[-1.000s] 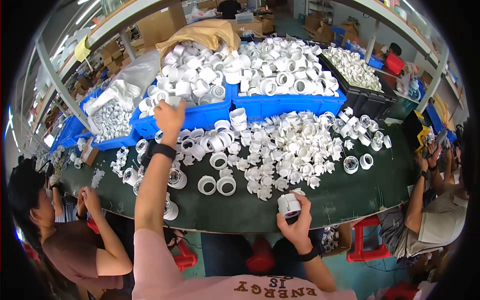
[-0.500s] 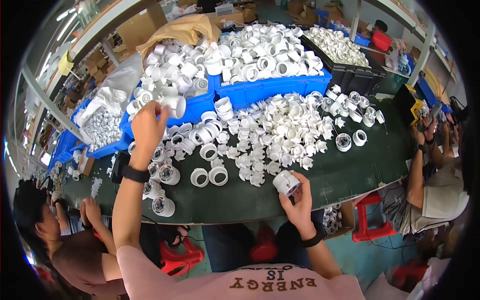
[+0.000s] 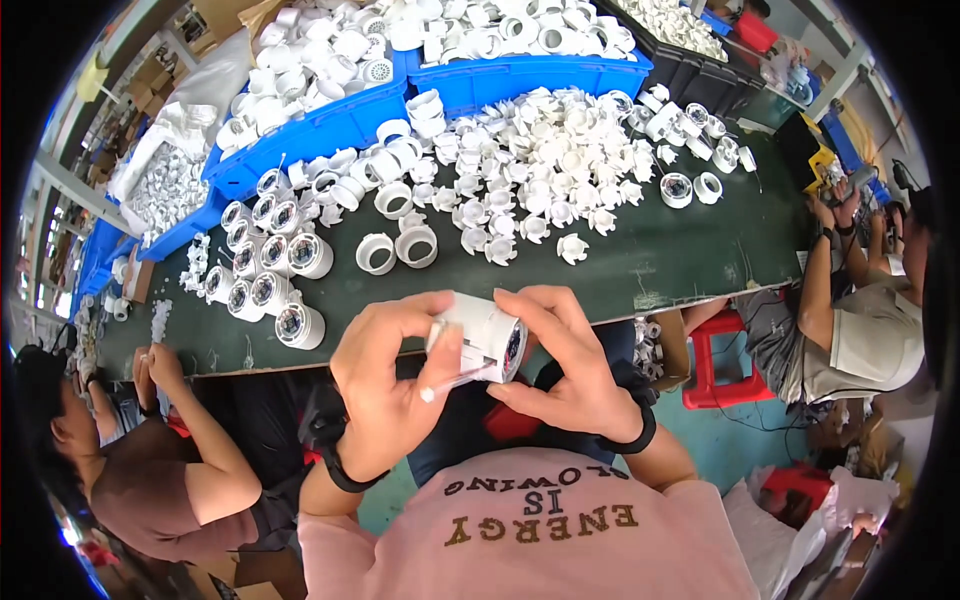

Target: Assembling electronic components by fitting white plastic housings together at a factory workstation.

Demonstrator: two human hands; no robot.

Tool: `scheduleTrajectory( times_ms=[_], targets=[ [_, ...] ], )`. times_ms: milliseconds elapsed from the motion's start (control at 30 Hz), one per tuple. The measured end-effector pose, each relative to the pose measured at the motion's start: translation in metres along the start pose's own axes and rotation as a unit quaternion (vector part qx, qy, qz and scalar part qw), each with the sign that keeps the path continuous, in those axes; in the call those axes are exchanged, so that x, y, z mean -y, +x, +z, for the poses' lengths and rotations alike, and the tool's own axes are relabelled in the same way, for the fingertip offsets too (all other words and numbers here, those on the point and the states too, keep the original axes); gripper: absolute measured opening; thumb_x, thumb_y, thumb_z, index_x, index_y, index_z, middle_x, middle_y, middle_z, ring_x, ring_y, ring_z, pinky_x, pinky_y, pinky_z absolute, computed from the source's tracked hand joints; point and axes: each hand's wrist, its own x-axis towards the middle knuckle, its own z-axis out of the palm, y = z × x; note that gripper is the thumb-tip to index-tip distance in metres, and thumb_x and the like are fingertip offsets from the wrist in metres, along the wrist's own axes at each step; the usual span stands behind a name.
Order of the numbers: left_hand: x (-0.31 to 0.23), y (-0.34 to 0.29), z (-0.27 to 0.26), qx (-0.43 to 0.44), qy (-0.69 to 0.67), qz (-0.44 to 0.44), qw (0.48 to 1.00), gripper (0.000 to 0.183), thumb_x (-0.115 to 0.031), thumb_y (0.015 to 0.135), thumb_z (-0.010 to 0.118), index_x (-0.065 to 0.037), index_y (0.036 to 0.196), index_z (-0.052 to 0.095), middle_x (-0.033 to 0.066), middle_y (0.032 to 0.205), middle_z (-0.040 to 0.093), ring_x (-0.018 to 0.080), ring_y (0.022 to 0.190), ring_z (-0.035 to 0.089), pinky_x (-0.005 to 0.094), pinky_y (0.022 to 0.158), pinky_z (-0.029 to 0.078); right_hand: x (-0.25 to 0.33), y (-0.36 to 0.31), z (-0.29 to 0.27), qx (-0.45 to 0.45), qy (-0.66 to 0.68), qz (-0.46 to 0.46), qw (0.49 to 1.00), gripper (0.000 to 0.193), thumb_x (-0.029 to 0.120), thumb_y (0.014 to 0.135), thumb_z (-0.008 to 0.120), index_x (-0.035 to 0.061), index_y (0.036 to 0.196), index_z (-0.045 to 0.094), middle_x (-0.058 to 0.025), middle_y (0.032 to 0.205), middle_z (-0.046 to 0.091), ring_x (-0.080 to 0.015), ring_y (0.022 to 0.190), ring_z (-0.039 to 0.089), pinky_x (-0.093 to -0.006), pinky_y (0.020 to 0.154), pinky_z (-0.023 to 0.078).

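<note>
In front of my chest, my left hand [image 3: 385, 375] and my right hand [image 3: 575, 370] hold white cylindrical parts together. My right fingers close round a short white housing [image 3: 488, 328] whose dark round face points right. At its left end, my left fingers grip a white plastic cup [image 3: 457, 312], partly hidden by them; I cannot tell whether the two are joined. A thin wire with a small white connector [image 3: 430, 394] sticks out below. Beyond my hands, several similar housings [image 3: 310, 256] with dark round faces stand grouped at left, beside loose white rings [image 3: 376, 254].
A pile of white pronged caps [image 3: 570, 150] covers the dark green tabletop [image 3: 690, 250]. Blue bins [image 3: 530, 76] of white plastic parts line the back, with a black crate [image 3: 700, 72] at right. People work on both sides; a red stool [image 3: 715, 365] stands at right.
My left hand has come back from the blue bin with the white cup. It meets my right hand and its housing in front of my chest. The view has tilted down.
</note>
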Motion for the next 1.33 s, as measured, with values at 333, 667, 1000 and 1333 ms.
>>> scheduleTrajectory(
  times_ms=[333,667,1000,1333],
  targets=[
    [0.023,-0.065,0.017,-0.065,-0.221,-0.097,0.968,0.044,-0.028,0.098,0.042,0.006,0.126,0.047,0.0218,0.116,0.055,0.0292,0.103,0.055,0.0399,0.09,0.043,0.003,-0.01,0.035,0.048,0.193,0.099,0.975,0.063,0.009,0.085,0.068,-0.0047,0.139,0.038,-0.0119,0.118,0.045,-0.0173,0.099,0.056,-0.0284,0.086,0.05],
    [0.025,-0.071,0.014,-0.122,-0.12,-0.009,0.985,0.046,-0.032,0.097,0.045,0.008,0.119,0.052,0.0252,0.113,0.053,0.0336,0.098,0.054,0.0423,0.084,0.045,0.003,0.005,0.051,0.062,0.145,0.046,0.986,0.058,0.018,0.087,0.068,-0.0044,0.134,0.043,-0.0132,0.11,0.05,-0.0195,0.089,0.057,-0.0295,0.08,0.05],
    [0.032,-0.145,0.033,-0.046,-0.422,-0.374,0.824,0.064,-0.009,0.091,0.065,-0.003,0.144,0.03,0.0102,0.133,0.042,0.019,0.117,0.05,0.0324,0.097,0.044,-0.026,-0.032,0.077,0.052,-0.094,0.048,0.993,0.055,0.019,0.07,0.085,0.0019,0.112,0.054,-0.014,0.099,0.053,-0.0224,0.07,0.059,-0.0301,0.058,0.049],
    [0.028,-0.156,0.017,-0.091,-0.366,-0.43,0.82,0.062,-0.014,0.09,0.068,-0.006,0.142,0.036,0.0056,0.119,0.056,0.0137,0.105,0.057,0.0279,0.086,0.05,-0.053,-0.04,0.091,0.223,0.226,0.21,0.925,0.058,0.011,0.083,0.072,0.0007,0.134,0.045,-0.0144,0.126,0.055,-0.0146,0.093,0.063,-0.0233,0.071,0.052]
  ],
)
